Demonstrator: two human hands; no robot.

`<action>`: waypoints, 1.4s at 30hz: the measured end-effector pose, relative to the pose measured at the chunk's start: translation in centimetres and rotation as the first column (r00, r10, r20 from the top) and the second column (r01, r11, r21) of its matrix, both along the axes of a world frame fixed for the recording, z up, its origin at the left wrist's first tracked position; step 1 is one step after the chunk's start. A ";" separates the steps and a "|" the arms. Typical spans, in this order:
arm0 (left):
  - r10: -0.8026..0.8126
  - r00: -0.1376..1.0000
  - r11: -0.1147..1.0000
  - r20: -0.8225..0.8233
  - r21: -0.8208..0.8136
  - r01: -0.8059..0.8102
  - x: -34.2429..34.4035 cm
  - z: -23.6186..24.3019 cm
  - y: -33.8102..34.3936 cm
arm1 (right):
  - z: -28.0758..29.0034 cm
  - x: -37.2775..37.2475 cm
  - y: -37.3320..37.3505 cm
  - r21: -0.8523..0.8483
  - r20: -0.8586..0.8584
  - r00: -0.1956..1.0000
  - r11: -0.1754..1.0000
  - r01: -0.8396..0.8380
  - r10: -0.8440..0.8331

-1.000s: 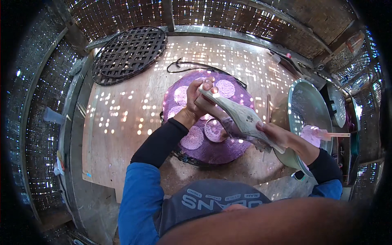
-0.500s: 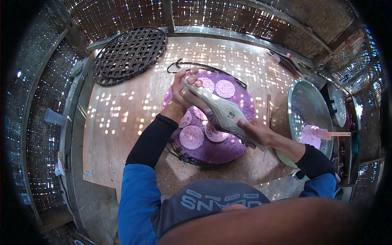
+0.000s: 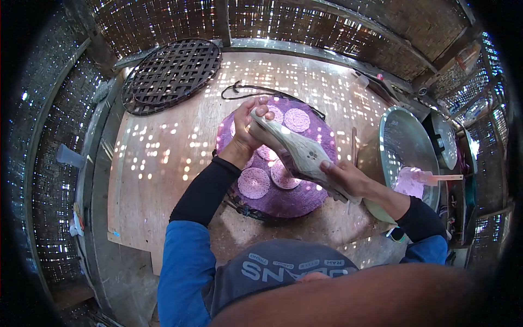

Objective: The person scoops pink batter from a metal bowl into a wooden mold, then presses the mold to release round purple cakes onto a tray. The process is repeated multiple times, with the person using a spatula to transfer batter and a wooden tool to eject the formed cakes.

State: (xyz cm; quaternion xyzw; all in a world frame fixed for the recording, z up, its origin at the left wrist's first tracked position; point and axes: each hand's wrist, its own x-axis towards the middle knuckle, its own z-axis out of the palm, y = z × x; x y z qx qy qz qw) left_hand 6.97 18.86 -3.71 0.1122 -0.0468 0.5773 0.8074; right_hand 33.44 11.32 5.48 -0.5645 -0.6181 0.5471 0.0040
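Both hands are closed on one long pale pouch (image 3: 298, 146), which has a small dark mark on its upper face and slants over a round purple mat (image 3: 305, 203), its upper end toward the table's far-left corner and its lower end toward the near-right one. The left hand (image 3: 248, 129) grips the upper end, fingers curled around it; the right hand (image 3: 346, 177) grips the lower end, its thumb pressed along the top, while the fingers beneath are largely hidden. The mat lies around the middle of the table (image 3: 158, 207), carrying several pink lacy discs (image 3: 254, 183), some of them partly covered by the pouch and the left hand. A dark cord (image 3: 256, 86) curves on the tabletop just beyond the mat, on the side of the table's far edge, and a thin stick (image 3: 354, 139) lies between the mat and a large metal basin (image 3: 370, 151) at the table's right edge. Inside the basin's near right part sits a pink mass (image 3: 408, 184), with a pale flat handle (image 3: 448, 177) reaching out over the rim. Dark openwork woven trays (image 3: 180, 71) rest at the far-left corner, and a translucent cup (image 3: 71, 158) is outside the left edge. Spots of sunlight dot the wood, the mat and the discs
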 end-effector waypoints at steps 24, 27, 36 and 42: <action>0.916 -0.106 0.392 -0.386 0.919 0.037 0.7 8.3 -9.3 | -7.8 -0.6 -0.1 0.687 -0.264 0.880 0.718 -0.116 0.394; 0.817 -0.488 0.340 -0.306 0.940 -0.021 -1.5 7.3 -11.7 | -6.2 -5.4 -2.5 0.727 -0.004 0.921 0.634 -0.265 0.390; 0.566 0.157 0.648 -0.809 0.320 -0.692 -4.2 5.7 -15.7 | -9.6 -6.2 -1.8 0.814 0.420 0.827 0.248 -0.525 0.373; 0.552 0.097 0.597 -0.828 0.311 -0.739 -5.2 5.1 -16.2 | -7.2 -5.3 -1.3 0.834 0.300 0.895 0.364 -0.414 0.330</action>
